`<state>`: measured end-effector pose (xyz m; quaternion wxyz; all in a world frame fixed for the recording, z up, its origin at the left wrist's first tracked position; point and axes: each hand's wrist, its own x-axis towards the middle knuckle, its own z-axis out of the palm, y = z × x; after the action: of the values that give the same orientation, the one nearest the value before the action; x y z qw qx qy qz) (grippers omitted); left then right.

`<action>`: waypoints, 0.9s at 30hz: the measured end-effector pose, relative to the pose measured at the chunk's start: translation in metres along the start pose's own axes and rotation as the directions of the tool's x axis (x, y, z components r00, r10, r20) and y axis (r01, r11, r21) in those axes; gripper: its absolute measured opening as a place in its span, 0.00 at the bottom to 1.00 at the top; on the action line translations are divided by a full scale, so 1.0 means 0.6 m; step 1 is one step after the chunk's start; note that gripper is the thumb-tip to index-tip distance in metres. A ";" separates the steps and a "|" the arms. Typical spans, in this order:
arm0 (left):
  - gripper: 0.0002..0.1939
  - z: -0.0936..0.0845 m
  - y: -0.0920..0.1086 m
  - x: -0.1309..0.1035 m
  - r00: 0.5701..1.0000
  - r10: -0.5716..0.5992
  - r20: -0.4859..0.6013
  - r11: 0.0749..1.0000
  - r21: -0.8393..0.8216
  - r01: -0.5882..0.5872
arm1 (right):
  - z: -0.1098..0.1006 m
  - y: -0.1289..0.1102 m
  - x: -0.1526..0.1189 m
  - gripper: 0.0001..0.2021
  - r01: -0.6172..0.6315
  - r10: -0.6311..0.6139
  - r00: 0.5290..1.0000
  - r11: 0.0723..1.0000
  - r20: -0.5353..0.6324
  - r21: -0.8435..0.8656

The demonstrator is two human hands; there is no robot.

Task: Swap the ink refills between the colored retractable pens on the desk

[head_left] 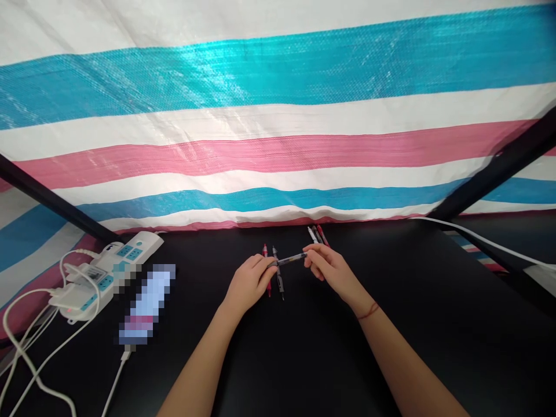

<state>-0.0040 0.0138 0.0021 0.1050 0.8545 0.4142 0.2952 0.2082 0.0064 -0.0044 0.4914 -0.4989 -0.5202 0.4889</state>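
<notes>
Between my two hands a slim pen (291, 259) with a clear barrel and dark ends is held nearly level above the black table. The fingers of my left hand (248, 282) close on its left end. My right hand (329, 267) pinches the other end with thumb and fingertips. Under and beside my left fingers lie a red pen (268, 286) and a dark grey pen (280, 284), side by side. Just beyond my right hand are a white pen (312, 234) and a couple of dark and red pens (323, 236), partly hidden by that hand.
On the left, a white power strip (147, 246) carries plugs and looping white cables (39, 379). A blurred-out phone (147, 304) with a cable lies nearby. A striped plastic sheet (278, 153) hangs behind the black table (299, 359), between black frame bars (478, 174).
</notes>
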 end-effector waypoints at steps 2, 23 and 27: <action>0.14 0.001 0.000 0.000 1.000 0.006 -0.022 1.000 -0.006 -0.006 | -0.001 0.000 0.000 0.19 -0.014 0.014 1.000 0.999 0.003 -0.036; 0.12 0.012 -0.003 -0.002 0.994 -0.014 -0.106 0.998 -0.063 0.007 | -0.002 -0.003 0.005 0.20 -0.020 0.022 0.997 1.000 -0.075 0.023; 0.11 0.010 -0.001 -0.002 0.995 -0.009 -0.103 0.998 -0.069 0.001 | -0.006 0.003 0.005 0.22 -0.041 0.038 0.998 0.998 -0.052 -0.053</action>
<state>-0.0013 0.0138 -0.0036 0.1136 0.8331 0.4108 0.3526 0.2117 0.0096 -0.0061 0.4810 -0.5346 -0.5105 0.4714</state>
